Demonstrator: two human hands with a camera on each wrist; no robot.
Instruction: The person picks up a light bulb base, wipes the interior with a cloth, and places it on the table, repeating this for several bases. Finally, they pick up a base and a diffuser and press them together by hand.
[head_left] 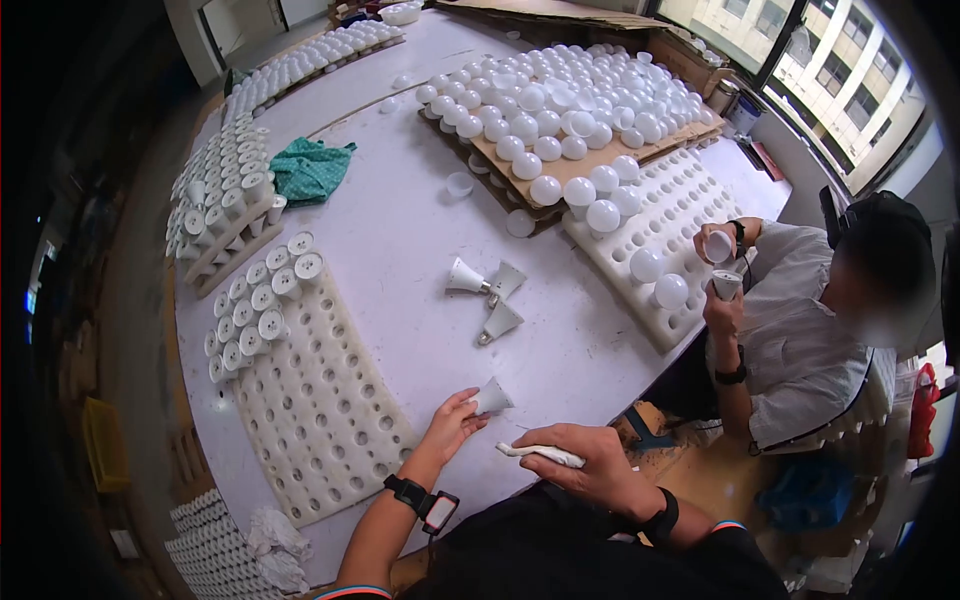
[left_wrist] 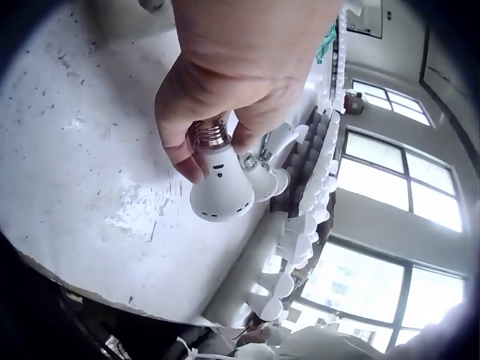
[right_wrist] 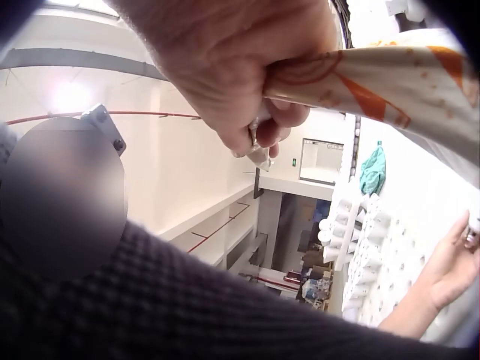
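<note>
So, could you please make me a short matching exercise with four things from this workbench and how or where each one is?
Things:
1. Held bulb housing
2. Printed pouch
3. Cloth
4. Three loose housings

Places and states:
A. Green, crumpled on the table
B. Grouped close together, nobody holding them
C. White with orange marks, in the right grip
D. Pinched by its screw end in the left grip

Right pairs: 1-D, 2-C, 3-A, 4-B
</note>
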